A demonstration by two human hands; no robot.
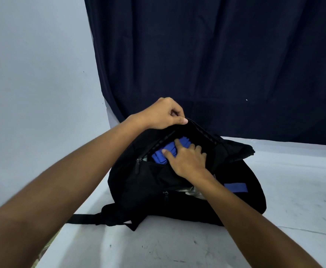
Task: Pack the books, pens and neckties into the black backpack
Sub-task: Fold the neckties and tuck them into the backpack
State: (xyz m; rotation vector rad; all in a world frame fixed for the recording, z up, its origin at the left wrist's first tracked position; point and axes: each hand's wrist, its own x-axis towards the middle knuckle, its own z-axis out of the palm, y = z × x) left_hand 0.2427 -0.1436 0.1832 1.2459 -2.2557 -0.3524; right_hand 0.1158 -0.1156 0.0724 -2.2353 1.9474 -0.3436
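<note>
The black backpack (pixel 150 182) lies on the white table with its main compartment unzipped and facing me. My left hand (pixel 163 114) pinches the upper edge of the opening and holds it up. Inside the opening my right hand (pixel 185 159) grips a folded blue necktie (pixel 162 154), thumb on its near side and fingers over the top. A strip of blue (pixel 235 187) shows on the bag's right side, beside my right forearm. Something pale (pixel 192 190) is visible in a lower gap of the bag. No books or pens are visible.
The white table (pixel 293 190) stretches right and toward me. A dark blue curtain (pixel 216 64) hangs behind the bag, with a pale wall (pixel 32 74) to the left. A black strap (pixel 82 218) trails off the bag's left side near the table edge.
</note>
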